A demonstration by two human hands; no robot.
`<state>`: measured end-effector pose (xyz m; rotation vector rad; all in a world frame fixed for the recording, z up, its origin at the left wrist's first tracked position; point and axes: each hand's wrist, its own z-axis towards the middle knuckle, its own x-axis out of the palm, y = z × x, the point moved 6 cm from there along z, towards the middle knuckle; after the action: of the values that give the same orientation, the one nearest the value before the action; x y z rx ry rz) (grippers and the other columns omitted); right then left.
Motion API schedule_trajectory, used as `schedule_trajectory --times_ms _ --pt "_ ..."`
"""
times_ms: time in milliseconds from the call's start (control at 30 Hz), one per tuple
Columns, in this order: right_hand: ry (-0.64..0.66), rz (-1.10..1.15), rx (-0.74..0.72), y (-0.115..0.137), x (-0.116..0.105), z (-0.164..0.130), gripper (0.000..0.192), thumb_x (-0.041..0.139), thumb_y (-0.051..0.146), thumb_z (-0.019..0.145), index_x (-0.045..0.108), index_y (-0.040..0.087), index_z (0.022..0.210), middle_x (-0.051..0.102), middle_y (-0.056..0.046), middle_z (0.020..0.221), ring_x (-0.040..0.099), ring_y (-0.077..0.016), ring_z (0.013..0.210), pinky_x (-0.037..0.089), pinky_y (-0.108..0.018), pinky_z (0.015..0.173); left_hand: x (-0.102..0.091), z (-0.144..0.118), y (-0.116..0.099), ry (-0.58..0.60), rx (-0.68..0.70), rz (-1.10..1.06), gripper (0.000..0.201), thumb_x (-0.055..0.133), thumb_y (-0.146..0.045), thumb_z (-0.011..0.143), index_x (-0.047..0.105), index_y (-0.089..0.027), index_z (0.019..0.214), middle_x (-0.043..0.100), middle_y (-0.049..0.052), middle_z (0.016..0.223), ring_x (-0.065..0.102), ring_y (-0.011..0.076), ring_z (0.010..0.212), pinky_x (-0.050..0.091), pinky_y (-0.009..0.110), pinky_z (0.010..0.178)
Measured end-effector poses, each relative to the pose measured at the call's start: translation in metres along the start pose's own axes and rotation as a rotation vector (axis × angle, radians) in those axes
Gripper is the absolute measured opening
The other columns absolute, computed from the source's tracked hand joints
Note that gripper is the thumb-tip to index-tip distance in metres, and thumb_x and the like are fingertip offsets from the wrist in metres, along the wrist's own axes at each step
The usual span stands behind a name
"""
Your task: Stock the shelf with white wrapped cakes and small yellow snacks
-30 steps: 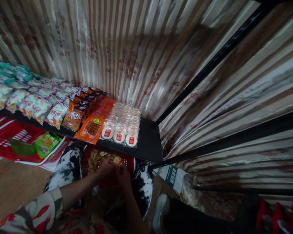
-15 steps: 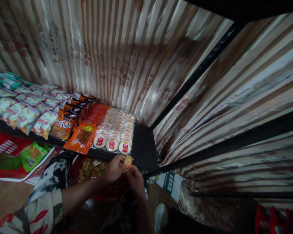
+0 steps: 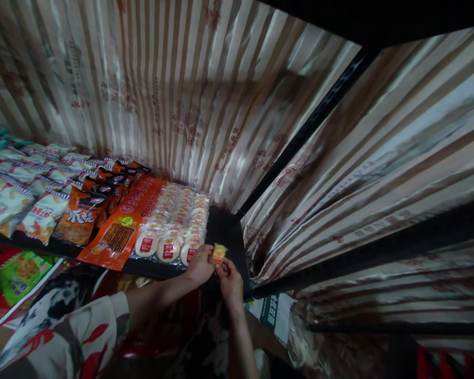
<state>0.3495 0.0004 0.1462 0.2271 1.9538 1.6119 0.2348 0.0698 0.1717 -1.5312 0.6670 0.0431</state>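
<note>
A small yellow-and-orange snack packet (image 3: 219,252) is pinched between both hands over the right end of the black shelf (image 3: 226,226). My left hand (image 3: 201,265) grips its left side, and my right hand (image 3: 230,281) holds its lower right edge. Just left of the packet stand rows of round white wrapped crackers (image 3: 168,248) with red labels, the nearest row close to my left fingers. Beside the crackers lies a long orange snack bag (image 3: 120,234) with a picture of brown sticks.
Orange-and-black bags (image 3: 79,216) and rows of white snack bags (image 3: 45,213) fill the shelf further left. Black frame bars (image 3: 300,145) rise at the right before a striped curtain (image 3: 174,89). Below are a red bag with a green packet (image 3: 26,276) and a green-and-white carton (image 3: 272,313).
Both hands have moved up and right with the snack packet, from the shelf's front edge to over its right end. The view has shifted slightly.
</note>
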Motion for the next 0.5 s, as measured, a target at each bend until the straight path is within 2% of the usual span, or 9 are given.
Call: schedule_trajectory --times_ms 133,300,500 --pt "-0.062 -0.076 0.006 -0.002 -0.006 0.021 0.041 0.058 0.043 0.067 0.065 0.017 0.097 0.071 -0.006 0.085 0.065 -0.0195 0.065 0.049 -0.026 0.054 0.013 0.017 -0.003 0.023 -0.002 -0.018 0.029 0.048 -0.006 0.077 0.058 -0.013 0.103 0.066 0.01 0.103 0.062 0.0155 0.094 0.046 0.024 0.085" --pt "-0.115 -0.125 -0.028 0.0 -0.006 0.048 0.034 0.059 0.04 0.068 0.066 0.019 0.093 0.072 -0.006 0.086 0.067 -0.0194 0.068 0.051 -0.028 0.065 0.021 0.035 -0.012 0.08 -0.066 -0.011 0.03 0.048 -0.008 0.078 0.059 -0.013 0.105 0.066 0.01 0.106 0.062 0.0181 0.099 0.046 0.024 0.085" --pt "-0.161 -0.22 -0.036 0.004 -0.002 0.085 0.035 0.055 0.038 0.07 0.068 0.017 0.095 0.072 -0.006 0.082 0.067 -0.0213 0.074 0.049 -0.029 0.07 0.026 0.063 -0.024 0.028 -0.108 0.026 0.031 0.047 -0.008 0.078 0.057 -0.011 0.107 0.063 0.014 0.112 0.06 0.0206 0.102 0.044 0.027 0.089"
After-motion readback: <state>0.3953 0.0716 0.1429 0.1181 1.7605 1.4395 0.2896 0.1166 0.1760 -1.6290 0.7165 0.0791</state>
